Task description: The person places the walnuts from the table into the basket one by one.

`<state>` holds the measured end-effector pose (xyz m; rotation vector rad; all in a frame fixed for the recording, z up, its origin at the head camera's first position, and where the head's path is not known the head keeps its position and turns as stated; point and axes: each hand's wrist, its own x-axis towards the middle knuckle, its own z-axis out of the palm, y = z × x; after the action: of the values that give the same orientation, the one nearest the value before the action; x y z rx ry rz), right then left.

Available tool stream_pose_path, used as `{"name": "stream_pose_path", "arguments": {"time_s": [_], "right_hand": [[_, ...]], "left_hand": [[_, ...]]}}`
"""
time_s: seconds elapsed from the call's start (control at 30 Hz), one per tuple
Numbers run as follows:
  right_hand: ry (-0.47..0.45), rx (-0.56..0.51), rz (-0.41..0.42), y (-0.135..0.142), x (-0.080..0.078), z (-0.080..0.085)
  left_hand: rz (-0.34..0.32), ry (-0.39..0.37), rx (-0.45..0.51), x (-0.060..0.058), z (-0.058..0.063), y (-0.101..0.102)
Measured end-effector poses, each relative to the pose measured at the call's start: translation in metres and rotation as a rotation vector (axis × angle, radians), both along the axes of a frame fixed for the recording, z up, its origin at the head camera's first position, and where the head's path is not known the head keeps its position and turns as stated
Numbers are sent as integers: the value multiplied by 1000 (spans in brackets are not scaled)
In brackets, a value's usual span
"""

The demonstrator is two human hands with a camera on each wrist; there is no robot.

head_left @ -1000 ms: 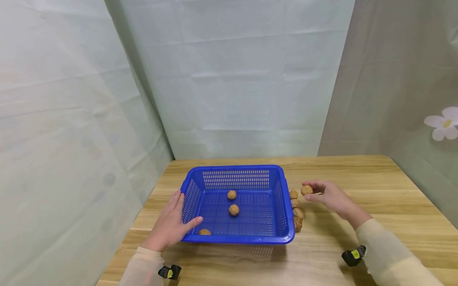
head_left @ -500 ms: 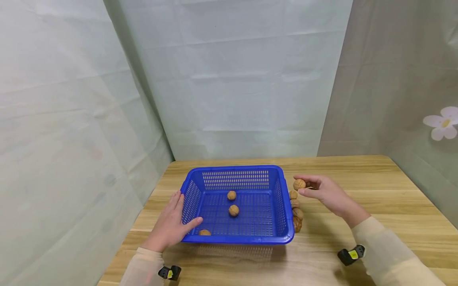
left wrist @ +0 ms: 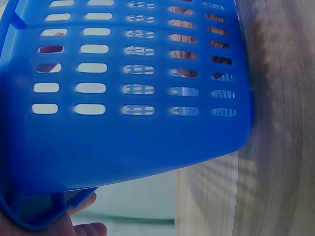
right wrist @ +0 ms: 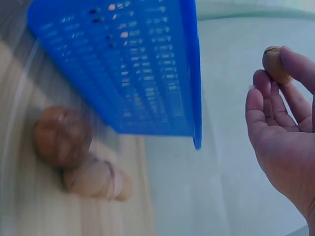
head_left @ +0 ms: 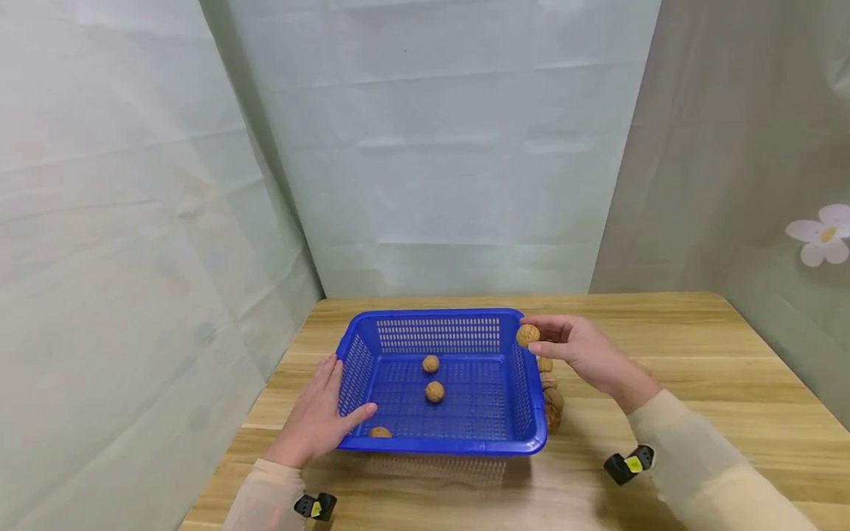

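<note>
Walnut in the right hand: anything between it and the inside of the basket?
Nothing visible blocks it. The right hand holds the walnut higher than the right rim of the basket, with a gap in the right wrist view. In the head view it overlaps that rim, so I can't tell if it is fully past.

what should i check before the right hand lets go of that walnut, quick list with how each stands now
1. Grip: ok, the right hand pinches the held walnut between thumb and fingers.
2. Height: ok, the right wrist view shows it above the rim of the blue basket.
3. Fully past the rim: cannot tell, in the head view it overlaps the right wall.
4. Basket steadied: ok, the left hand rests on its left rim.
5. Landing room: ok, bare floor shows around the three walnuts inside.
6. Table cleared of walnuts: not ok, loose walnuts lie outside the right wall.
</note>
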<state>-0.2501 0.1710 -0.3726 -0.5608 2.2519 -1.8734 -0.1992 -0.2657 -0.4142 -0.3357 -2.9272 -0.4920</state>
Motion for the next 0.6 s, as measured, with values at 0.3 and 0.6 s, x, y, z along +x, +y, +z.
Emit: {"name": "stream_pose_path", "arguments": {"time_s": [0.3,0.6], "right_hand": [[-60,-60,53,-37,-13,13],[-65,-21,117,-72,-26,23]], "left_hand": [[1,5,-5,1,2,1],[0,15,-9,2,3,2]]}}
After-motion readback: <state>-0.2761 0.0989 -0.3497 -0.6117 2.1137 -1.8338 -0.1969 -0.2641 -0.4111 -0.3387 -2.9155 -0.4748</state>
